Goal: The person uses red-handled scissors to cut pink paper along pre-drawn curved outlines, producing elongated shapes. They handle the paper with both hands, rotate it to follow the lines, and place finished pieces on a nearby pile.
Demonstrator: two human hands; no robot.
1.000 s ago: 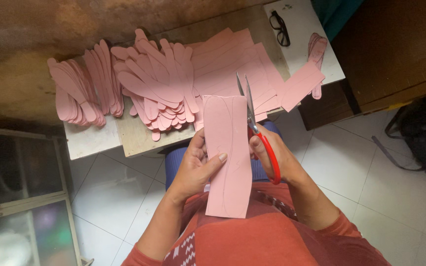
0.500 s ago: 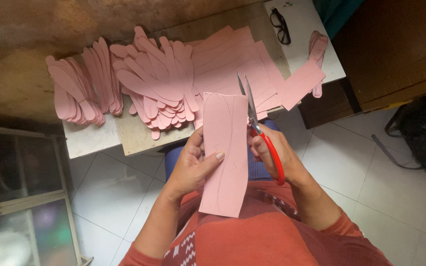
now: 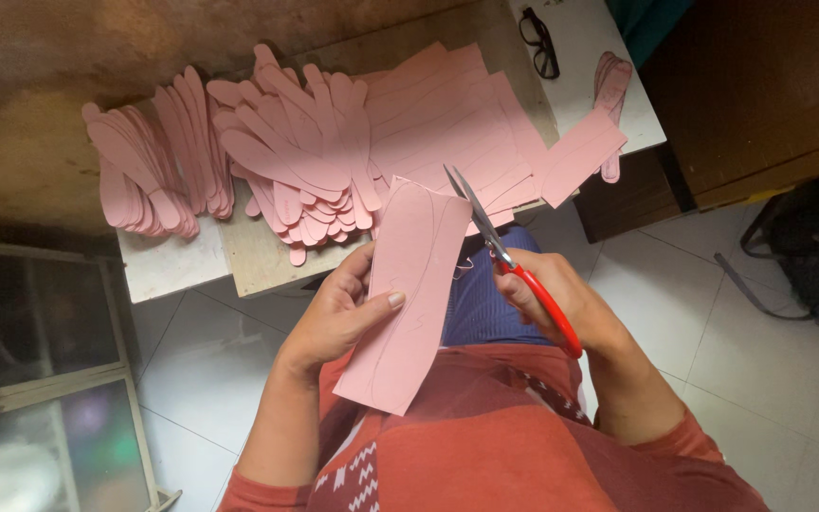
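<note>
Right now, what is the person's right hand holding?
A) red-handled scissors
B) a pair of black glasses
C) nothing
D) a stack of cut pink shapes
A: the right hand grips red-handled scissors, blades open at the top edge of the pink sheet that the left hand holds up.

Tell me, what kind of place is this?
Probably a small home workshop for hand cutting: heaps of pink cut-out shapes on a worn table, a marked pink sheet, red-handled scissors, and a tiled floor.
</note>
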